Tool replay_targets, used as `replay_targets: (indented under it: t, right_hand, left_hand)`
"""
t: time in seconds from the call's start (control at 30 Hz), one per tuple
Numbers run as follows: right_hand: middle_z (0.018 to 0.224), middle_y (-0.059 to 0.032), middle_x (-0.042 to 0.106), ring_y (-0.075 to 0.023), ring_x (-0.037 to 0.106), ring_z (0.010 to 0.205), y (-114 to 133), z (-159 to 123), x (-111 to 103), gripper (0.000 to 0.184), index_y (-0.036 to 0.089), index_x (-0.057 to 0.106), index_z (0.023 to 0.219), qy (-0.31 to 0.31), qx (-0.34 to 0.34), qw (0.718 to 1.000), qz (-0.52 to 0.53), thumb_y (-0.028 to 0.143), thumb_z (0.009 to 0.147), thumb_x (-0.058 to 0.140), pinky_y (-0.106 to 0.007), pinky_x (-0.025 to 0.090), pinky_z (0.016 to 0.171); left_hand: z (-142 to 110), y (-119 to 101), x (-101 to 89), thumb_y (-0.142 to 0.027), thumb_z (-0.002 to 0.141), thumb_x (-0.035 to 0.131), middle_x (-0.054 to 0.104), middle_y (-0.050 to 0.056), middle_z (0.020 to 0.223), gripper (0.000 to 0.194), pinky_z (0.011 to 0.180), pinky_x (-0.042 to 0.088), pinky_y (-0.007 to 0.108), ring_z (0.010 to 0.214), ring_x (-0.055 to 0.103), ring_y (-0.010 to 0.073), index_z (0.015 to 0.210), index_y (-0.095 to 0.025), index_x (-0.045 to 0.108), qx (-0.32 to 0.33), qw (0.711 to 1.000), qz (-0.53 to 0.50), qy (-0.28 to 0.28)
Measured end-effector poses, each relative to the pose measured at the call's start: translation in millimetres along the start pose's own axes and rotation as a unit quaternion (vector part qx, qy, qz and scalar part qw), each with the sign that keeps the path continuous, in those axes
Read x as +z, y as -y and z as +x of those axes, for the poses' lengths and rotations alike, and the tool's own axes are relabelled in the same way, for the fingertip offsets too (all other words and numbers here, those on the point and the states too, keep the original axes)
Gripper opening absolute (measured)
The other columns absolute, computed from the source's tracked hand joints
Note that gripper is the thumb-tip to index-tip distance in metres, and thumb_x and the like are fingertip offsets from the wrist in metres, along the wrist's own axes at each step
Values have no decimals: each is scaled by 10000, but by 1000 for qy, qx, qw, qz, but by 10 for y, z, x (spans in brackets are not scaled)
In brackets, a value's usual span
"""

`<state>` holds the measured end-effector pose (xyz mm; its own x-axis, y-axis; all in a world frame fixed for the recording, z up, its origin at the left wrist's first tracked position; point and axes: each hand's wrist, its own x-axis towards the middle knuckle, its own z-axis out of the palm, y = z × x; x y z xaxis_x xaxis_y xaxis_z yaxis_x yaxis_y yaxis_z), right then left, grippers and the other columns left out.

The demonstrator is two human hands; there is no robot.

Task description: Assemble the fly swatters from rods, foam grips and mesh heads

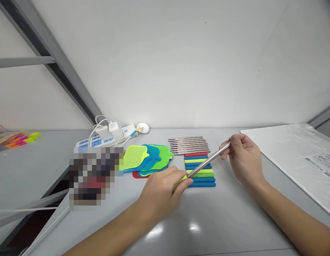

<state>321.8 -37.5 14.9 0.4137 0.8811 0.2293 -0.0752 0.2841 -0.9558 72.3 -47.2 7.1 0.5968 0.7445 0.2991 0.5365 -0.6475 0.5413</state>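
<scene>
My left hand point(161, 186) is closed around a yellow-green handle point(180, 181), most of it hidden by the fingers. From the handle's end a shiny metal rod point(209, 160) slants up to the right; how deep it sits in there I cannot tell. Thumb and fingers of my right hand point(245, 154) pinch the rod's far end. Under the rod lies a column of coloured handles point(200, 175) in red, blue, yellow-green and green. Behind them several metal rods point(190, 142) are lined up. Perforated fly swatter heads point(136, 156) in yellow-green, blue, green and red overlap beyond my left hand.
A power strip point(97, 142) with white plugs and cables stands at the back left, near a round white object point(143, 128). A pixelated patch covers something at the left. A white wrapped package point(293, 149) lies at the right. Bright coloured items point(20, 139) rest on another surface, far left.
</scene>
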Motion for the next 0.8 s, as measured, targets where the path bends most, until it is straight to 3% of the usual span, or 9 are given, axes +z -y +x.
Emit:
replay_targets:
  t: [0.27, 0.53, 0.8]
  right_hand:
    - [749, -3, 690, -173, 659, 564, 5, -57, 5, 264, 259, 547, 826, -11, -21, 1000, -17, 495, 866, 659, -340, 549, 602]
    - [747, -7, 683, -174, 651, 566, 43, -93, 15, 221, 266, 554, 835, -7, -30, 999, -18, 464, 899, 627, -343, 539, 587]
    - [780, -3, 714, -158, 683, 600, -4, -138, 55, 243, 241, 548, 827, 65, -1, 998, -12, 454, 899, 639, -329, 560, 655]
  left_hand:
    - [-2, 8, 16, -345, 1009, 433, 542, -5, 717, 292, 589, 350, 276, 672, 515, 153, 898, -191, 655, -19, 999, 4, 31]
    - [17, 4, 1, -359, 1013, 420, 526, -15, 714, 306, 585, 347, 277, 666, 506, 146, 858, -194, 626, -25, 999, 6, 41]
    - [21, 15, 6, -349, 1023, 402, 539, -15, 714, 310, 577, 345, 269, 659, 510, 138, 830, -196, 590, -8, 999, 18, 33]
